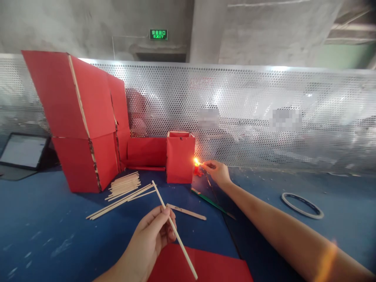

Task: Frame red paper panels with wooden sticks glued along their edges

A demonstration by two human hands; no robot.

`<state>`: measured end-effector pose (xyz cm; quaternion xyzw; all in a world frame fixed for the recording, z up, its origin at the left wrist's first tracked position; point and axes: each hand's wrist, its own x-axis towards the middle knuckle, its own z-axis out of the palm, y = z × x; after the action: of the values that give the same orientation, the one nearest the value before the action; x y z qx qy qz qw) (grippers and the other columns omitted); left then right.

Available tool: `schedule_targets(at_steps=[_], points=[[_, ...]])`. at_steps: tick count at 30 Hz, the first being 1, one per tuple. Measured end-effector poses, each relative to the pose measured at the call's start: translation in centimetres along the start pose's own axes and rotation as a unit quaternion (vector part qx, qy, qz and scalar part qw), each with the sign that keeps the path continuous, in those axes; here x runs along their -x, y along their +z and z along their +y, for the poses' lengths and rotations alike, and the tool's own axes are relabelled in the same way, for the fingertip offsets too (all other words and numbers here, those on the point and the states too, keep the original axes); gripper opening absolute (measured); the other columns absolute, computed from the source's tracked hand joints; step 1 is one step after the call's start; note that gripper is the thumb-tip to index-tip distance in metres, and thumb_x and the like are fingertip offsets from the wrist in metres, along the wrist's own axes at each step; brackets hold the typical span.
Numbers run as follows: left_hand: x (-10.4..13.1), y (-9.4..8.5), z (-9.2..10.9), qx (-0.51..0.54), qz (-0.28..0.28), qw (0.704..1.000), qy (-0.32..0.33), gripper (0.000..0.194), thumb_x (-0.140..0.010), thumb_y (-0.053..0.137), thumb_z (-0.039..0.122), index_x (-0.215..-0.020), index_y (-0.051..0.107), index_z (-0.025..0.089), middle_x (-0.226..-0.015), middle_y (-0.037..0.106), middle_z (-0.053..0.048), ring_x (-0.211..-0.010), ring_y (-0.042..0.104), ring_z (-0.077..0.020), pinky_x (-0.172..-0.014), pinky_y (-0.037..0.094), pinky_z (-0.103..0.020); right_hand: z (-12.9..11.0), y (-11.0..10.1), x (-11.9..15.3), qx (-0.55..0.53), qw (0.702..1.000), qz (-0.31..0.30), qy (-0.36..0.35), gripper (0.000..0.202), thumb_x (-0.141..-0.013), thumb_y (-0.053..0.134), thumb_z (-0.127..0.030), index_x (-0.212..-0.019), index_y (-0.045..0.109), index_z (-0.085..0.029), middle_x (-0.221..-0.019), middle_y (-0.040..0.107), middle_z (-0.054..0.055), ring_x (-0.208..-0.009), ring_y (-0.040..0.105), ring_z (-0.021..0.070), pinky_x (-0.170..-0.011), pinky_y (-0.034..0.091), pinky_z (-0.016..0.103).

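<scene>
My left hand (157, 231) pinches a thin, pale wooden stick (183, 248) between thumb and fingers. The stick slants from upper left to lower right above the blue table. Farther off, my right hand (217, 171) is closed, its fingertips right beside a small bright flame (196, 161). What those fingers hold is too small and too lit up to make out. Under the flame stands a small red object (198, 171), perhaps a candle, next to a red open-topped box (180, 158). A red sheet (202, 266) lies below my left hand.
A tall red box structure (96, 102) rises at left, joined by a red roll (147, 152). Several wooden sticks (125, 186), a flat wooden strip (186, 212), a green-handled tool (211, 202) and a tape ring (302, 205) lie on the table (44, 223). Behind stands a perforated metal screen (249, 90).
</scene>
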<state>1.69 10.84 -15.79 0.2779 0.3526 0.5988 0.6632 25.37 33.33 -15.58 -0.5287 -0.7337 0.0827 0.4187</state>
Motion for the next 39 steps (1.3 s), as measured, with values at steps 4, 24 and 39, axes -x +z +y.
schedule_targets(at_steps=[4,24,39], points=[[0.0,-0.2,-0.1,-0.001,0.0,1.0,0.0,0.04,-0.054,0.093,0.05,-0.067,0.073,0.019,-0.06,0.06,0.003,-0.054,0.052,-0.009,-0.056,0.044,-0.02,0.2,0.0,0.0,0.005,1.0,0.0,0.004,0.019,-0.097,0.062,-0.032,-0.108,0.067,-0.016,-0.109,0.07,0.006,-0.091,0.068,0.0193,-0.081,0.058,0.039],[0.3,0.2,0.2,-0.003,0.016,1.0,-0.009,0.043,-0.048,0.095,0.051,-0.064,0.072,0.018,-0.058,0.061,0.003,-0.052,0.051,-0.0084,-0.055,0.043,-0.02,1.7,0.6,-0.7,-0.009,1.0,0.015,-0.009,0.019,-0.098,0.061,-0.033,-0.106,0.067,-0.017,-0.108,0.07,0.006,-0.089,0.068,0.0184,-0.08,0.059,0.037],[0.1,0.1,0.0,0.002,0.014,1.0,-0.003,0.043,-0.049,0.095,0.05,-0.064,0.071,0.018,-0.059,0.061,0.003,-0.052,0.052,-0.008,-0.054,0.043,-0.019,1.6,0.4,-0.7,0.003,1.0,0.018,-0.011,0.019,-0.098,0.061,-0.033,-0.107,0.067,-0.017,-0.107,0.07,0.005,-0.088,0.069,0.0183,-0.079,0.059,0.037]])
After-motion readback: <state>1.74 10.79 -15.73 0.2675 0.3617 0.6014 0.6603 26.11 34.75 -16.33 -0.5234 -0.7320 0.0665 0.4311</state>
